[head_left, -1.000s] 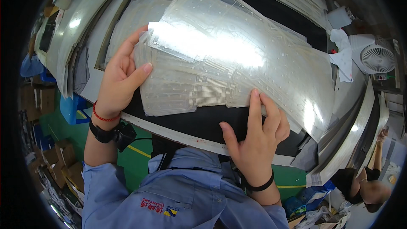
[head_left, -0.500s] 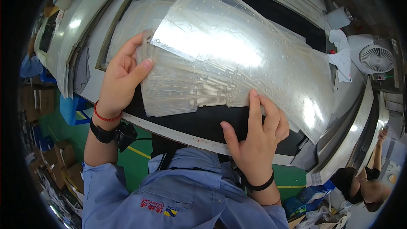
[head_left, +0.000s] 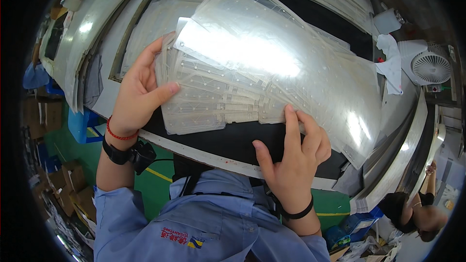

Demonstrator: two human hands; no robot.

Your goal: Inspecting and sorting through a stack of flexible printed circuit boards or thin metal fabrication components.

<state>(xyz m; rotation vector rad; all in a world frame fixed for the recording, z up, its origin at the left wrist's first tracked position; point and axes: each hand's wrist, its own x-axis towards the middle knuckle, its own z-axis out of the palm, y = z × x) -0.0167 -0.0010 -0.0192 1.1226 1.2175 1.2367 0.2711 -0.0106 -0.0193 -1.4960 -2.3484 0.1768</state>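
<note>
A fanned stack of clear plastic circuit sheets with pale printed traces and dots lies in front of me, glaring brightly in the middle. My left hand grips the left edges of the sheets, thumb on top and fingers curled behind, partly hidden. My right hand rests at the near edge of the stack. Its index fingertip touches the sheets; the thumb stands apart over the black surface, and nothing is held in that hand. Comb-like strips of the sheets overlap between my hands.
More clear sheets lie behind on the left. Curved stacks of pale boards flank the worktable, whose white front edge is close to my body. A white fan stands at right. Another person is at the lower right.
My left thumb has slid slightly down and inward over the sheets. The left edges have spread a little, and the top sheet's left corner has shifted slightly up. My right hand is nearly still.
</note>
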